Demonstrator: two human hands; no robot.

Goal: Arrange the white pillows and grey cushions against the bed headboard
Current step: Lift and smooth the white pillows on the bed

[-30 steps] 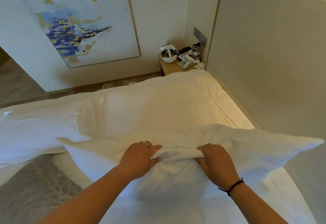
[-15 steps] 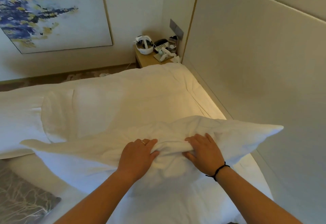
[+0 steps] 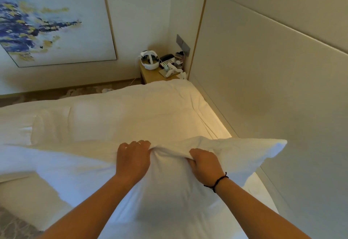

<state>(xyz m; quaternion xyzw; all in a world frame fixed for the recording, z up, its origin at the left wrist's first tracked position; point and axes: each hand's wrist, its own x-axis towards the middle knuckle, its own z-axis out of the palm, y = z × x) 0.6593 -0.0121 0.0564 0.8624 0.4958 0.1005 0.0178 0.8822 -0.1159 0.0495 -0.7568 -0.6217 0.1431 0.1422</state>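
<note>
A white pillow (image 3: 244,156) is held up over the bed, its right corner pointing at the padded headboard (image 3: 273,92). My left hand (image 3: 132,160) grips a bunched fold of its top edge. My right hand (image 3: 204,164) grips the same fold a little to the right. A second white pillow (image 3: 62,124) lies flat on the bed behind it, at the left. A grey patterned cushion (image 3: 13,225) shows only as a corner at the bottom left.
The white bed sheet (image 3: 160,107) runs along the headboard, with a lit gap at the mattress edge. A wooden bedside table (image 3: 150,74) at the far corner carries a white headset, a phone and small items. A painting hangs on the far wall.
Both hands have curled tighter on the pillow's top edge. The pillow's right corner has come closer to the headboard as the view swung and most of the grey cushion left the frame.
</note>
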